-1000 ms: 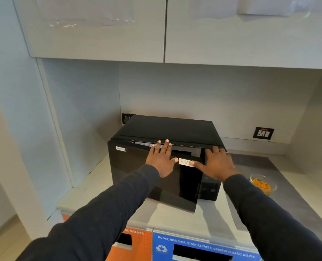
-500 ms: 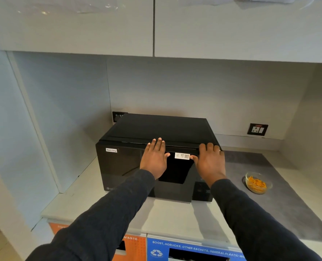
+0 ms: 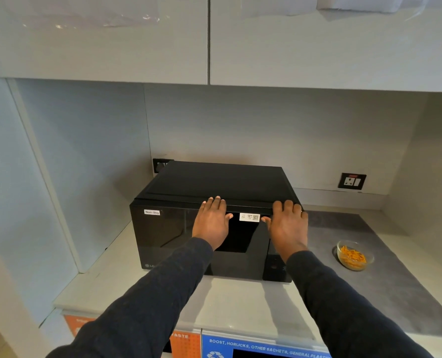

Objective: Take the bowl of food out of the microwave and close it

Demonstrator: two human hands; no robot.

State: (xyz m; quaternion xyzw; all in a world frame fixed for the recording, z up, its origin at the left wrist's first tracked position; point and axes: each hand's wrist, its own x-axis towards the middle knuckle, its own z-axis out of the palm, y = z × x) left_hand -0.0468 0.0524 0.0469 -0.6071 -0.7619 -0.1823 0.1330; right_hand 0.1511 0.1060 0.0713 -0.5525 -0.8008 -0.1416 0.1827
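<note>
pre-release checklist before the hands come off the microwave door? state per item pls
1. Clear glass bowl of orange food out of the oven, on the grey mat: ok.
2. Black microwave door flush along the top edge: ok, as far as visible.
3. Latch engaged: cannot tell.
4. Left hand flat on the door, empty: ok.
5. Right hand flat on the door's right side, empty: ok.
6. Bowl clear of both sleeves: ok.

One microwave (image 3: 214, 223), one bowl (image 3: 354, 255), two hands (image 3: 212, 223) (image 3: 288, 226), two wall sockets (image 3: 351, 181) (image 3: 160, 165), two cabinet doors (image 3: 98, 37) (image 3: 331, 45).
</note>
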